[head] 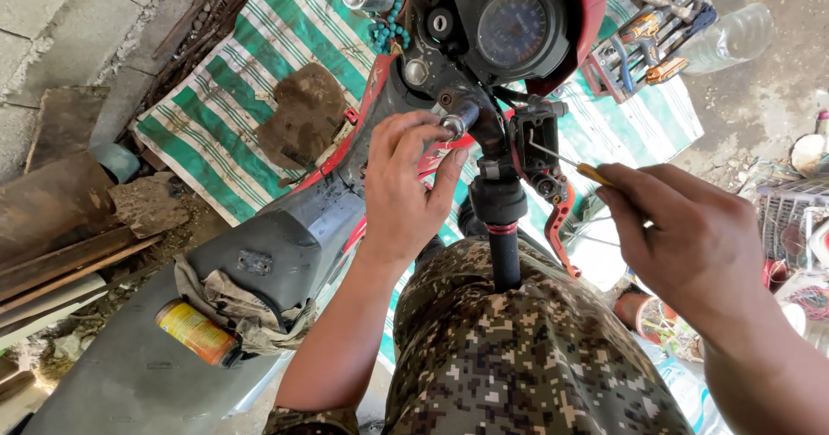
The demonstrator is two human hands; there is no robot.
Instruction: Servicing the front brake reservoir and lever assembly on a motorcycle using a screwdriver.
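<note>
The small shiny metal cap [455,122] on the black motorcycle handlebar clamp [484,133] sits below the round speedometer [513,29]; my left hand [406,185] is half curled, thumb and fingertips pinching that cap. My right hand [691,236] is closed in a fist around a yellow-handled thin-shaft screwdriver [574,166], tip at the black lever bracket [535,133] above the red brake lever [560,223]. A yellow spray can [197,333] lies in a rag on the grey seat [129,375].

Outdoor repair yard — motorcycle [345,202], toolbox [656,34], dirt ground [768,98].
</note>
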